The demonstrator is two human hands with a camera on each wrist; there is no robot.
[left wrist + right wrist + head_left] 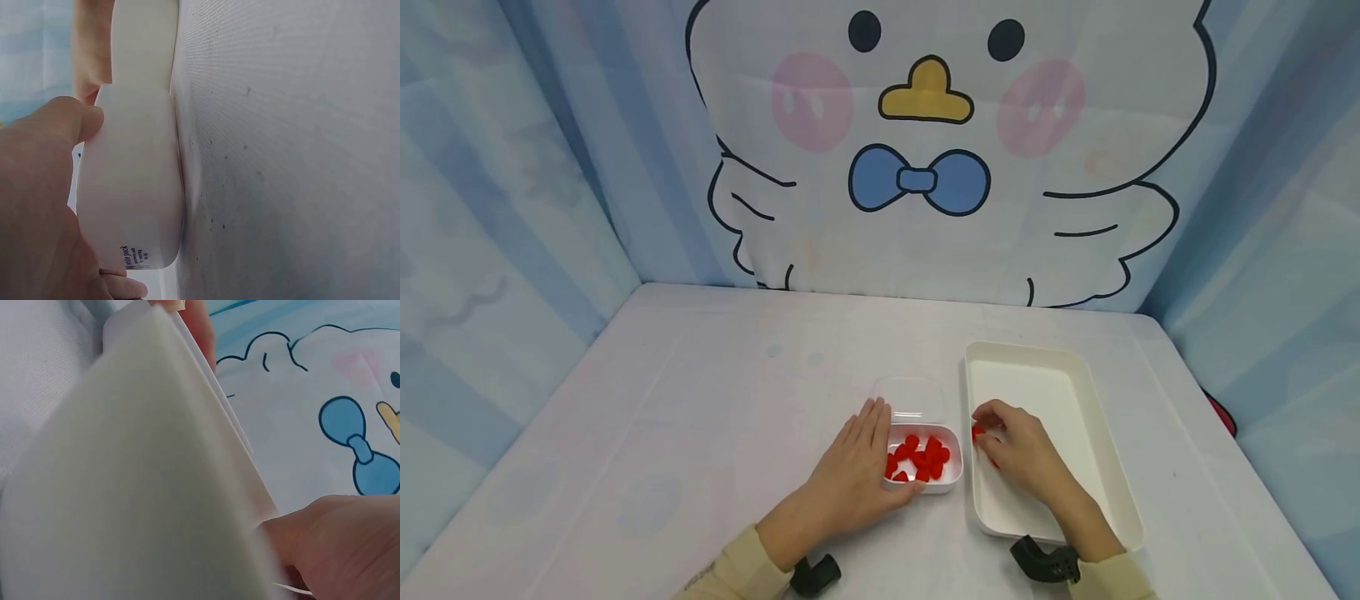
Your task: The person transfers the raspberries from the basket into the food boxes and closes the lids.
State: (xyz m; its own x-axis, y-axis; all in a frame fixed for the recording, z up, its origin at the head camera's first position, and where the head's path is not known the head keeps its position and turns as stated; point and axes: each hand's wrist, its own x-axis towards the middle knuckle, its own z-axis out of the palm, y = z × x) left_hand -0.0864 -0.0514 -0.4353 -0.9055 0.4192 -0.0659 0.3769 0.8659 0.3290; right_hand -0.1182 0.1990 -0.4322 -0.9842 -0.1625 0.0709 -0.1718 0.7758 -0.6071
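A small white box [953, 482] holds several small red pieces [934, 450], whose exact kind is too small to tell. Against the box's left side lies my left hand [853, 479], fingers straight and together, the thumb resting on the near rim. In the left wrist view that thumb [90, 122] touches the white wall. My right hand [1018, 450] is over the left part of a cream tray [1067, 392], its fingers curled at a small red piece [977, 432]. A bit more red shows under that hand. In the right wrist view the tray [137, 462] hides the fingertips.
The box's clear lid [910, 392] stands open behind it. A white cloth covers the table [700, 400]. Behind rises a curtain with a cartoon bird [917, 242], and blue curtains [497, 250] hang at both sides.
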